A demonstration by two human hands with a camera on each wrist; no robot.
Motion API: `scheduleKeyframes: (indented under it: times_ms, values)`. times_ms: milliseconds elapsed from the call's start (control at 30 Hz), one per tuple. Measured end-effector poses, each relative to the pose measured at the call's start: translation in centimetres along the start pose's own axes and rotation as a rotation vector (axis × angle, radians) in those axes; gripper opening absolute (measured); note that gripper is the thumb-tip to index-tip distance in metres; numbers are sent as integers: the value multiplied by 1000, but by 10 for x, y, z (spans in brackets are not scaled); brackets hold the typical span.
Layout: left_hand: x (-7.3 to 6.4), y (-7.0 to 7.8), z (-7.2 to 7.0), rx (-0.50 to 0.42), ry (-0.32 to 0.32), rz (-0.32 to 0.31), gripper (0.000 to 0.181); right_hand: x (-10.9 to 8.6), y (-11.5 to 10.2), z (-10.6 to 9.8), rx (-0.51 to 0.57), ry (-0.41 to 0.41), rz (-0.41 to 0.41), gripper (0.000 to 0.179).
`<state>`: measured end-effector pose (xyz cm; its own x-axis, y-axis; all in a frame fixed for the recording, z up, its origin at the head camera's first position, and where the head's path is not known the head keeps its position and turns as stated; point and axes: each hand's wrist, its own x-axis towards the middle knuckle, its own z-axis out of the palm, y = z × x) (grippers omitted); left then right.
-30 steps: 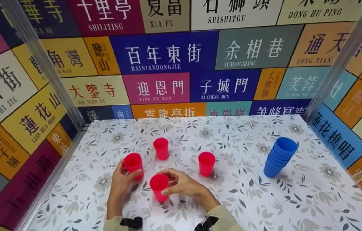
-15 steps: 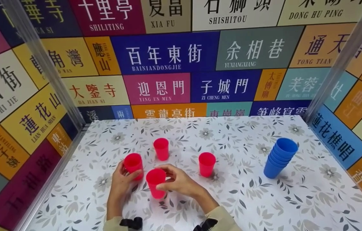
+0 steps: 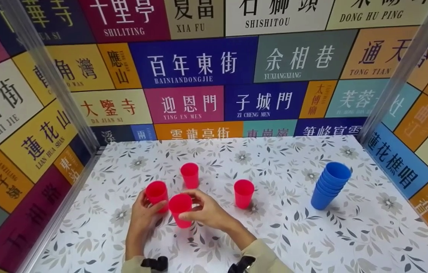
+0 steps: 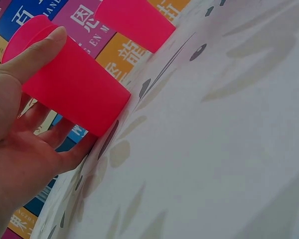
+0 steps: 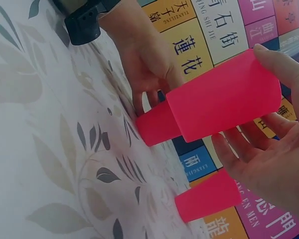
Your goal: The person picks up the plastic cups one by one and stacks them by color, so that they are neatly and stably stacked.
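My left hand [image 3: 142, 215] grips a red plastic cup [image 3: 156, 192], thumb across its near side. In the left wrist view that cup stands upright with its base on the tabletop. My right hand [image 3: 209, 213] holds a second red cup [image 3: 180, 207] between thumb and fingers. The right wrist view shows this held cup [image 5: 226, 97] raised off the tabletop, its mouth upward. It is close to the cup in my left hand in the head view. Two more red cups stand free: one farther back [image 3: 189, 175], the other to the right [image 3: 243, 194].
A stack of several nested blue cups [image 3: 330, 185] stands on the right of the table. White cloth with a leaf and flower print covers the tabletop [image 3: 274, 235]. Panels with colourful place-name signs [image 3: 195, 66] rise at the back and both sides.
My right hand has carried its red cup leftward and away from me, closer to the cup in my left hand. The left hand keeps its place, and the other cups stay put.
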<state>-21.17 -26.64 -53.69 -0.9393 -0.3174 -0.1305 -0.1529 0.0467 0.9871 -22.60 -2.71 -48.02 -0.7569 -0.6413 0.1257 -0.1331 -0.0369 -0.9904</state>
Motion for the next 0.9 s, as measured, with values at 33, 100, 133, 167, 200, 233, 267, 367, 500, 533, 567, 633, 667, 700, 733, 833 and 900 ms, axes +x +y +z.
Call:
scheduleKeyframes:
  times_ms: [33,100,133,167,200,233,267,367,500,533,567,633,667,700,733,833,900]
  values:
    - [0,0,0,-4,-1,9,90,2,-2,-1,-13,8,-5,59]
    - [0,1,0,-14,-8,25,88,5,-7,-2,-43,26,-18,58]
    - [0,1,0,-15,-8,22,88,7,-10,-3,-58,33,-23,59]
    - [1,1,0,-18,-8,21,87,10,-12,-4,-72,40,-28,60]
    - [1,1,0,-16,-7,20,88,12,-15,-4,-83,44,-35,61]
    - [1,2,0,-11,-7,18,88,14,-18,-4,-89,45,-42,62]
    - [1,2,1,-9,-6,15,90,17,-20,-4,-93,45,-47,62]
    - [1,2,1,-8,-4,4,95,24,-26,-2,-103,49,-60,63]
    - [1,1,2,-25,-9,23,90,33,-30,3,-128,59,-75,62]
    - [1,1,2,-32,-10,41,86,36,-30,5,-134,63,-79,62]
    - [2,0,2,-38,-11,64,81,38,-31,6,-139,66,-83,62]
    - [2,0,2,-47,-11,110,74,43,-32,8,-155,78,-78,61]
    - [3,0,1,-48,-10,129,71,45,-33,8,-161,83,-72,61]
    - [3,0,1,-45,-7,144,70,48,-34,9,-163,86,-66,61]
    - [3,-1,0,-41,-6,146,70,51,-35,9,-163,89,-60,61]
    - [2,-1,-1,-21,-4,132,75,60,-40,9,-165,98,-41,60]
    - [1,0,-3,-5,-7,116,79,67,-43,8,-158,101,-42,60]
